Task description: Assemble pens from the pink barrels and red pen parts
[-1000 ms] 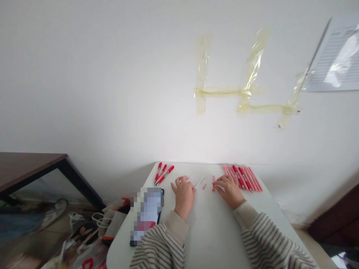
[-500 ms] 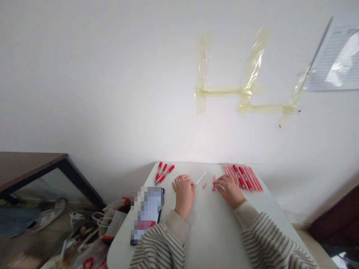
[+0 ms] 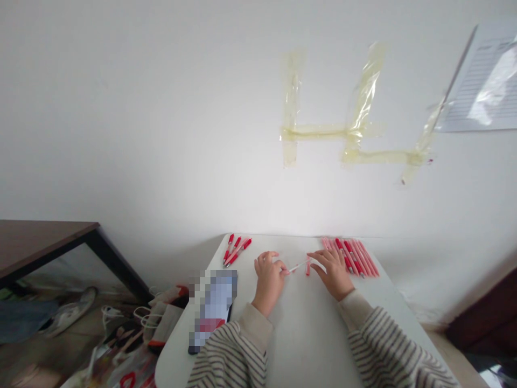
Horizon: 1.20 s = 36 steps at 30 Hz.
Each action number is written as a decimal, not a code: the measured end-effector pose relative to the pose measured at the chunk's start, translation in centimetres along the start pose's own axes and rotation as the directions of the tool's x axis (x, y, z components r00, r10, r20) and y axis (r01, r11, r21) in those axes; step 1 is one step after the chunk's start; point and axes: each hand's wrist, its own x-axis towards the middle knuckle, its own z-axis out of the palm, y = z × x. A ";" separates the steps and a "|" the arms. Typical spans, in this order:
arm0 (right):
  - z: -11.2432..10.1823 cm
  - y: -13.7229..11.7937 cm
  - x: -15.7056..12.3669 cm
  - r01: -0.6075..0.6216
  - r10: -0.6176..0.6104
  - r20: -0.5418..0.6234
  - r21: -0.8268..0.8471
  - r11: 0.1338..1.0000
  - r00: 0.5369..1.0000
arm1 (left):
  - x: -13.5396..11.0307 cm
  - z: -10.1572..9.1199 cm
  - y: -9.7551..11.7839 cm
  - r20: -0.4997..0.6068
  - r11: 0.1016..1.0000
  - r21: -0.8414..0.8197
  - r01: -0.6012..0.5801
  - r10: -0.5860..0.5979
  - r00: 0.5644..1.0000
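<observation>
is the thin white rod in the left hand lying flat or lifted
Lifted at one end: left hand pinches the white rod, which slants toward the right hand.

Single head-worn view, looking forward and down from close above both hands, white wall point(image 3: 161, 108) filling most beyond them.

Surface: a white table point(image 3: 307, 334) at the bottom centre of the frame, set against the wall.
Far left edge: a small cluster of red pens point(image 3: 235, 250).
Far right edge: a row of pink and red pen parts point(image 3: 353, 256) lying side by side.
Left side: a phone point(image 3: 212, 310), partly overhanging.
Middle: a short red piece point(image 3: 307, 267).
</observation>
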 end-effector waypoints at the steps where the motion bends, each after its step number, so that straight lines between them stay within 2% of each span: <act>1: 0.0 -0.1 0.0 0.004 -0.004 0.004 0.006 1.000 1.000 | 0.0 0.1 -0.1 0.003 1.000 -0.003 -0.015 0.015 1.000; 6: -0.3 -0.4 0.1 0.010 -0.011 0.017 0.035 0.999 1.000 | 0.1 0.3 -0.1 0.006 0.999 -0.002 -0.053 0.053 0.999; 11: -0.5 -0.6 0.2 0.002 -0.002 0.021 0.010 1.000 1.000 | 0.1 -0.9 0.2 -0.002 0.997 0.062 0.047 -0.047 0.999; 16: -0.8 -0.5 0.2 -0.046 0.045 -0.035 -0.039 0.998 0.998 | 0.0 -2.4 -0.4 -0.174 0.935 0.292 0.199 -0.153 0.973; 20: -0.9 -0.6 0.2 -0.071 0.069 -0.051 -0.053 0.996 0.996 | 0.0 -2.6 -1.0 -0.265 0.886 0.383 0.262 -0.166 0.950; 23: -0.9 -0.6 0.2 -0.073 0.070 -0.049 -0.050 0.996 0.996 | 0.0 -2.3 -1.3 -0.251 0.882 0.394 0.260 -0.169 0.953; 28: -0.8 -0.5 0.2 -0.075 0.072 -0.064 -0.032 0.997 0.995 | 0.1 -2.3 -1.6 -0.161 0.892 0.377 0.248 -0.201 0.966; 36: -1.0 -0.7 0.2 -0.086 0.082 -0.093 -0.036 0.996 0.992 | 0.3 -2.3 -1.5 -0.123 0.925 0.262 0.274 -0.249 0.961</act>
